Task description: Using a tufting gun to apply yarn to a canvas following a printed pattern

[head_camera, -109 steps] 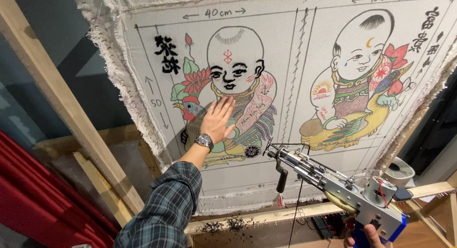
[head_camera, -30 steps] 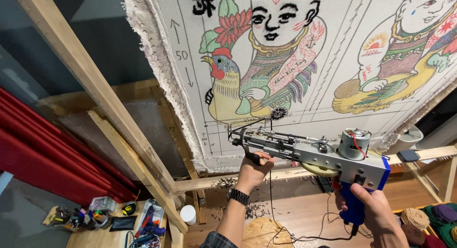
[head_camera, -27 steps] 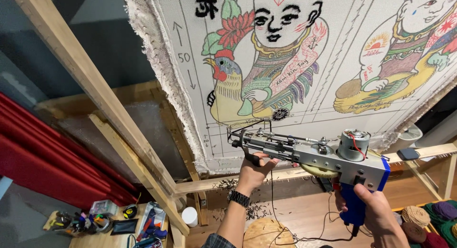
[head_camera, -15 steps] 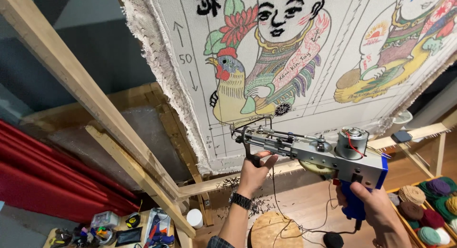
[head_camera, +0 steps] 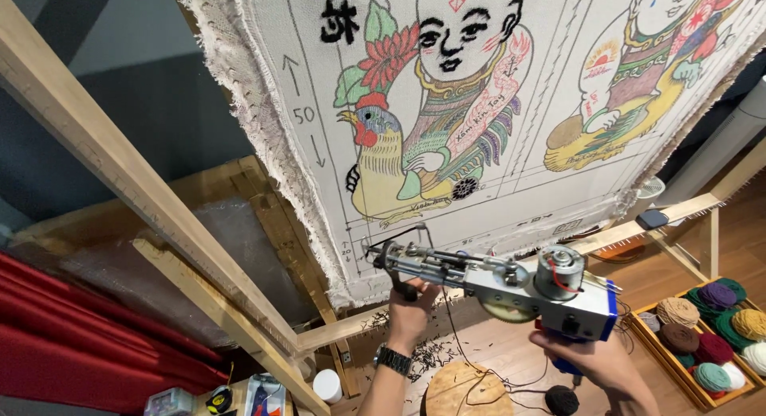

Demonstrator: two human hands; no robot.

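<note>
Grey metal and blue plastic make up the motor-driven tufting gun, which sits between both hands just below the stretched off-white cloth printed with a colourful child-and-rooster drawing. Its long axis runs nearly level, needle tip pointing left toward the cloth's lower edge, near but not clearly touching it. The left hand is clenched around the black front grip under the barrel, so it is the nearer one to the tip. The right hand is wrapped about the blue rear handle beneath the motor, lower and to the right. A pale wooden frame carries the cloth, and a wooden tray of yarn balls lies on the floor at the right.
</note>
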